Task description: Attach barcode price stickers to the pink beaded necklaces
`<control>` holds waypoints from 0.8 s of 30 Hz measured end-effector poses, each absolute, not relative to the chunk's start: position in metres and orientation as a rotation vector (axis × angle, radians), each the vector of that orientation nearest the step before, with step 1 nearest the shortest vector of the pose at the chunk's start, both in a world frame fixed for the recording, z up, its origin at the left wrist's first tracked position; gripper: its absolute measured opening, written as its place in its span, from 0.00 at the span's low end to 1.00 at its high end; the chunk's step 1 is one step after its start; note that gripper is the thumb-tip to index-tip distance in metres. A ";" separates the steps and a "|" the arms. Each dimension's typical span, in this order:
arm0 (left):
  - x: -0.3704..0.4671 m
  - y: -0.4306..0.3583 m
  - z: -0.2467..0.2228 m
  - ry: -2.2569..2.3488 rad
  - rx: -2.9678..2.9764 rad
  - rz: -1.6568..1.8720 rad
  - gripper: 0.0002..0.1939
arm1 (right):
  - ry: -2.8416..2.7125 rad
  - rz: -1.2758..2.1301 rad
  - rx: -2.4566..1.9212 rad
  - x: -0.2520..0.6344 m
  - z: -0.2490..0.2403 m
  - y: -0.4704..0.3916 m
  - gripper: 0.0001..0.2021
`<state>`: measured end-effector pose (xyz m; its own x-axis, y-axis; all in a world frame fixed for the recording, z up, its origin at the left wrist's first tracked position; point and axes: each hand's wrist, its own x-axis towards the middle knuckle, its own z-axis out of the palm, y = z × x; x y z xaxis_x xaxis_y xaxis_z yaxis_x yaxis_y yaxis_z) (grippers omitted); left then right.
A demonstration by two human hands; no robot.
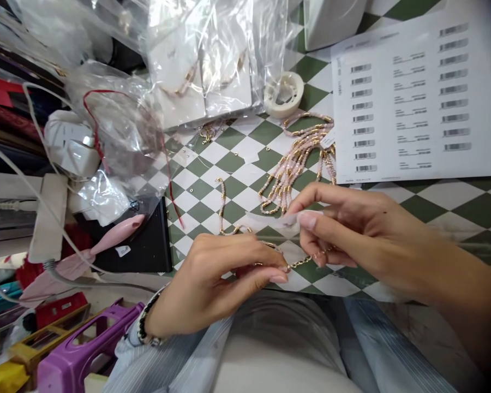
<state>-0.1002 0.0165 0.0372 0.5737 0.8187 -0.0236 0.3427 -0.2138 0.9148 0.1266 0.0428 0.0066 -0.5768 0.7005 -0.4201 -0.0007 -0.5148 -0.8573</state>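
My left hand (225,278) is closed, with thumb and index finger pinching one end of a pink-and-gold beaded strand (222,204). The strand's other end trails away over the checked surface. A gold extension chain (300,262) stretches from that pinch across to my right hand (355,229), where it passes by the lower fingers. Between my right thumb and index finger is a thin whitish, translucent label strip (272,220), sticking out to the left. Just beyond the right hand lies a bundle of similar beaded strands (288,173) with a small white tag on it.
A barcode label sheet (417,114) lies at the right. At the back are a tape roll (284,95) and clear bags (225,65) with carded jewellery. Cables, a power strip (49,218) and a purple plastic frame (82,344) crowd the left. Loose beads dot the checked table (213,155).
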 end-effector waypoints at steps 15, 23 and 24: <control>-0.084 0.000 0.004 1.266 1.811 0.698 0.07 | -1.437 1.784 -1.437 0.132 0.003 0.012 0.12; -0.066 -0.003 -0.014 1.102 2.260 0.728 0.04 | -1.212 1.542 -1.808 0.142 0.005 -0.039 0.11; -0.065 -0.002 -0.014 1.097 2.346 0.712 0.03 | -1.179 1.535 -1.825 0.143 0.006 -0.044 0.10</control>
